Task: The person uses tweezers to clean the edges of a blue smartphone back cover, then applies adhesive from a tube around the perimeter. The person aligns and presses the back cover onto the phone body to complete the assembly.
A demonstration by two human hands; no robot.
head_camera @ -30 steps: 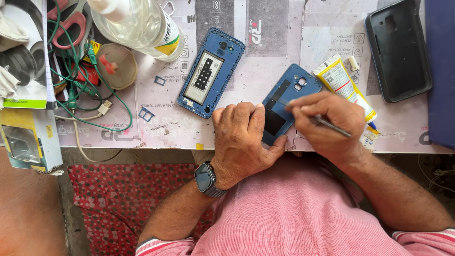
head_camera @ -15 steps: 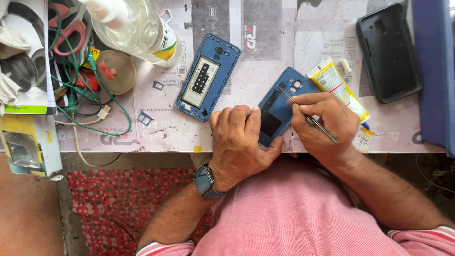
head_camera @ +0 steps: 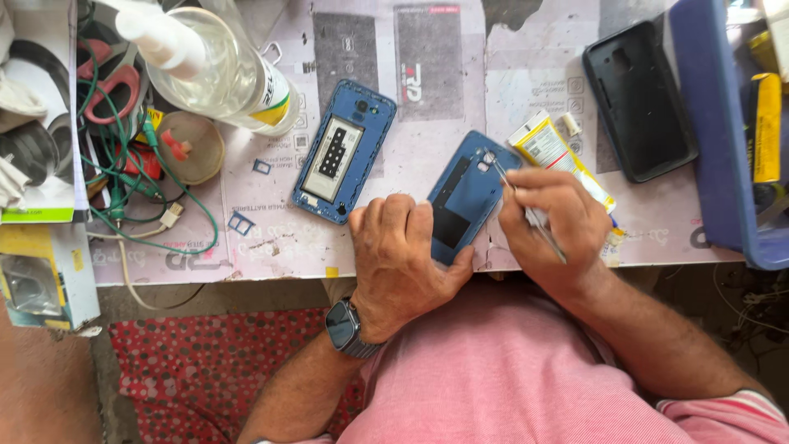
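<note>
Blue phone back cover [head_camera: 463, 197] was pinned at its lower edge under the left hand [head_camera: 403, 251], fingers pressed down; thin metal tool [head_camera: 526, 210] was pinched by the right hand [head_camera: 551, 222], tip at the cover's top corner.

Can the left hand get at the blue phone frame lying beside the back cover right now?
Probably yes. The left hand rests on the back cover, and the blue phone frame lies uncovered just beyond its fingers, with bare table between them.

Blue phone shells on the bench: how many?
2. One blue phone frame lies untouched at centre; one blue back cover sits under the left hand, worked with a thin tool by the right hand.
</note>
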